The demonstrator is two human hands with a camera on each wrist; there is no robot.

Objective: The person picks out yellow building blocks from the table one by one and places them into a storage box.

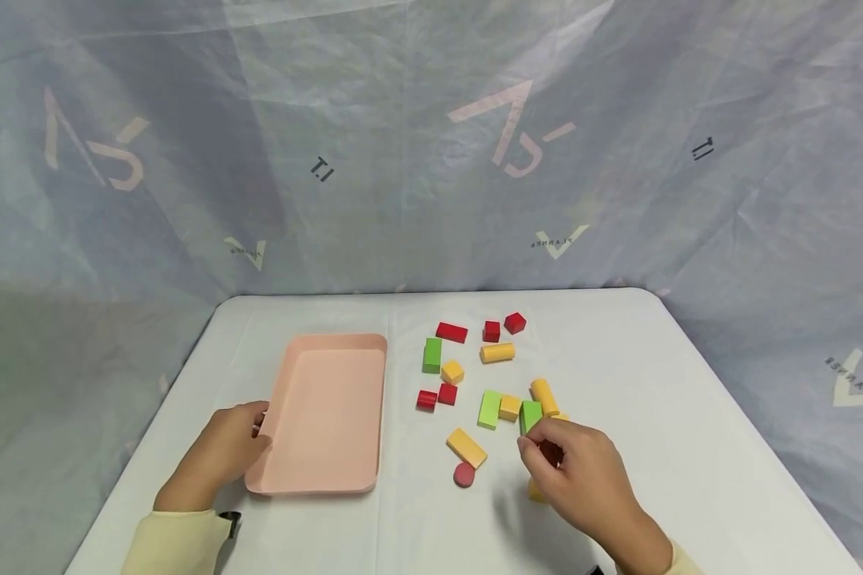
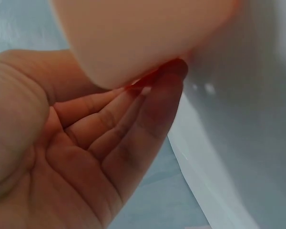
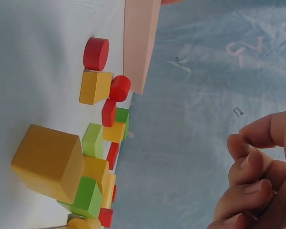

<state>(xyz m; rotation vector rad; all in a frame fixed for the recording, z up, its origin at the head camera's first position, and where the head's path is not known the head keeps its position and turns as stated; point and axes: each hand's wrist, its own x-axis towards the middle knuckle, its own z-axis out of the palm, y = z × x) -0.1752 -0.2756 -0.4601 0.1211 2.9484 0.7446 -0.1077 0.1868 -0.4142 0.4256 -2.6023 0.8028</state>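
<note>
A shallow pink tray (image 1: 324,423) lies at the left of the white table. My left hand (image 1: 226,447) grips its left side, with the thumb and fingers about the edge of the tray (image 2: 143,38) in the left wrist view. My right hand (image 1: 582,479) hovers over the right-hand blocks, its fingers loosely bent and nothing visible between them. Below it sits a yellow block (image 1: 537,491), partly hidden, which looms large as a yellow cube (image 3: 47,162) in the right wrist view. Close by are a green block (image 1: 530,417) and a yellow cylinder (image 1: 544,397).
Between tray and right hand lie a yellow oblong block (image 1: 467,448), a red disc (image 1: 463,475) and a light green block (image 1: 489,410). Farther back are a green block (image 1: 432,355), a yellow cylinder (image 1: 498,352) and several red blocks. A grey printed cloth (image 1: 403,160) hangs behind the table.
</note>
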